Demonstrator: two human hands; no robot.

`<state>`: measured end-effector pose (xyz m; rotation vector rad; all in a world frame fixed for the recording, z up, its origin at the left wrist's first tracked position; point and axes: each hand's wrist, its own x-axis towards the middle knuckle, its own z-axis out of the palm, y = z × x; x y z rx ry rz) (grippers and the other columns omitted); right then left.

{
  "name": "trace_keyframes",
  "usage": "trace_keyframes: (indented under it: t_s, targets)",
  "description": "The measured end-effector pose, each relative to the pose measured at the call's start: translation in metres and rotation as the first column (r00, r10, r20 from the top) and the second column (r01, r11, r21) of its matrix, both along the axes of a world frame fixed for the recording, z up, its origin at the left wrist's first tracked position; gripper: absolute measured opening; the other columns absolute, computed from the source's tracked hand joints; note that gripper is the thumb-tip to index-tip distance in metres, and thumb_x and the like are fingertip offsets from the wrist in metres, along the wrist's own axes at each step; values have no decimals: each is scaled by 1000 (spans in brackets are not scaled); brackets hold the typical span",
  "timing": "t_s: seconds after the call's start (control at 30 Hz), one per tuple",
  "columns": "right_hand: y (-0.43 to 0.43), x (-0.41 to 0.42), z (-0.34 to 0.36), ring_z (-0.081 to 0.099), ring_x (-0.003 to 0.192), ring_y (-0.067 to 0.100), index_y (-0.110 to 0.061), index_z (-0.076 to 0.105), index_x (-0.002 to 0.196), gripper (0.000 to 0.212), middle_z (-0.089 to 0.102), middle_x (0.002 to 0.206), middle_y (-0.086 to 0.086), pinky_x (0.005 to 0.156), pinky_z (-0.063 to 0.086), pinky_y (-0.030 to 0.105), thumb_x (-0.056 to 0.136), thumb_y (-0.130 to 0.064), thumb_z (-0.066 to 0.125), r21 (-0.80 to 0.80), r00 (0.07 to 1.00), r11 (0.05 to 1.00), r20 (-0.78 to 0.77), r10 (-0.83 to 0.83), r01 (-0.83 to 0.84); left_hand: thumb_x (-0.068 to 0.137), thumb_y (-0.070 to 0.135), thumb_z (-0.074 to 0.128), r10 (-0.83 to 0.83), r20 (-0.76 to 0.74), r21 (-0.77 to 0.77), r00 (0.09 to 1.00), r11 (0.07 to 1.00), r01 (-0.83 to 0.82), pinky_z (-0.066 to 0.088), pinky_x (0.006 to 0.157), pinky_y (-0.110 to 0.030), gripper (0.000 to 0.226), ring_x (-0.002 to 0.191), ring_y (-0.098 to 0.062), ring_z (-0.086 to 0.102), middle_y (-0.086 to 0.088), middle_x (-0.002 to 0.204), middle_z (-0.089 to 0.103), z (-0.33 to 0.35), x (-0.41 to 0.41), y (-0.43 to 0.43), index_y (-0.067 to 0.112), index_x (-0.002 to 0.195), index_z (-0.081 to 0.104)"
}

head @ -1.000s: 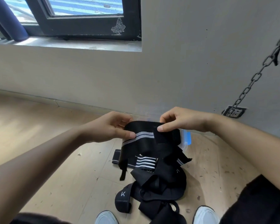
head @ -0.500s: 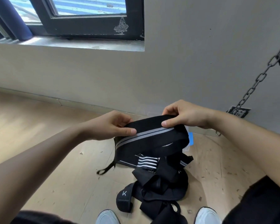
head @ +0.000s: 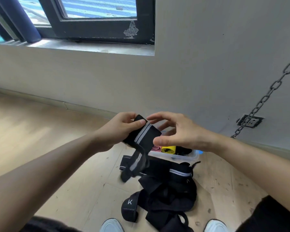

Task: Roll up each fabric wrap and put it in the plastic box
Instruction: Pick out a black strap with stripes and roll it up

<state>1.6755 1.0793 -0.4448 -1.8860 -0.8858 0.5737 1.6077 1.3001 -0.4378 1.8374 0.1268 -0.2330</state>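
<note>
Your left hand (head: 122,129) pinches the half-rolled fabric wrap (head: 141,137) above the plastic box (head: 187,158); your right hand (head: 177,131) hovers spread, just beside it. With the tail dangling, a loose pinch could let the roll unwind.

Two hands — left (head: 120,129), right (head: 177,131); one plastic box (head: 187,157); two shoes (head: 111,225) (head: 215,226).

head cam | single wide view | looks forward and down | close on hands (head: 157,131) mid-frame | floor (head: 40,148) below, wall (head: 208,64) above
</note>
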Motion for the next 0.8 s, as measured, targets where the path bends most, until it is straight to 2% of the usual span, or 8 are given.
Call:
trace_keyframes:
  t_s: [0.1, 0.17, 0.3, 0.37, 0.43, 0.53, 0.67, 0.8]
  targets:
    - [5, -5, -5, 63, 106, 4, -42, 58, 130, 75, 61, 122, -24, 89, 58, 32, 62, -52, 88, -28, 989, 998, 140, -53, 58, 104, 20, 56, 40, -45, -87, 998, 995, -44, 54, 51, -25, 22, 71, -16, 71, -8, 91, 72, 4, -2, -6, 5, 118, 65]
    - [7, -5, -9, 66, 100, 9, -39, 60, 127, 68, 62, 120, -18, 85, 59, 36, 66, -39, 91, -1, 974, 992, 189, -123, 125, 104, 18, 56, 34, -60, -147, 998, 988, -42, 57, 59, -26, 23, 81, -17, 72, -11, 98, 73, 6, -2, -6, 5, 121, 65]
    - [5, 2, -8, 71, 88, 22, -29, 67, 116, 44, 71, 108, -3, 81, 61, 40, 78, -13, 82, 89, 974, 979, 119, -192, 182, 101, 13, 60, -11, -53, -217, 999, 976, 0, 61, 79, -32, 24, 99, -23, 73, -13, 111, 75, 11, -4, -6, 4, 123, 67]
    - [2, 5, -4, 72, 87, 22, -18, 69, 114, 33, 74, 102, 7, 80, 61, 38, 87, -1, 74, 148, 979, 970, 24, -200, 195, 96, 12, 67, 27, -19, -174, 999, 984, -30, 61, 79, -35, 21, 94, -21, 74, -12, 107, 76, 13, -3, -6, 5, 115, 69]
    - [-1, 6, 0, 71, 86, 18, -12, 70, 114, 27, 75, 102, 14, 76, 61, 36, 93, 3, 66, 185, 980, 964, -86, -180, 194, 89, 16, 77, 124, 82, -31, 989, 992, -122, 57, 75, -31, 19, 83, -13, 72, -8, 97, 75, 14, -2, -4, 9, 105, 69]
    - [-4, 8, 7, 70, 92, 18, -9, 69, 120, 25, 74, 108, 15, 80, 58, 37, 99, 0, 58, 182, 974, 974, -205, -98, 137, 78, 26, 89, 148, 243, 92, 959, 980, -175, 56, 79, -23, 38, 96, -8, 70, 0, 109, 72, 15, 0, 1, 23, 110, 69]
    - [-4, 9, 16, 67, 95, 22, -7, 63, 126, 25, 72, 105, 11, 79, 54, 34, 104, -7, 50, 156, 944, 987, -329, 4, 50, 85, 16, 80, -58, 269, 34, 961, 998, 50, 61, 88, -38, 35, 102, -30, 71, -7, 109, 74, 19, -6, -3, 25, 117, 71]
    - [0, 7, 17, 65, 86, 20, -8, 60, 123, 21, 70, 97, 8, 70, 54, 27, 104, -14, 52, 132, 928, 986, -370, -47, 103, 91, 8, 75, 8, 336, 71, 942, 997, -34, 59, 86, -58, 20, 94, -50, 68, -14, 101, 73, 17, -9, -8, 22, 106, 75]
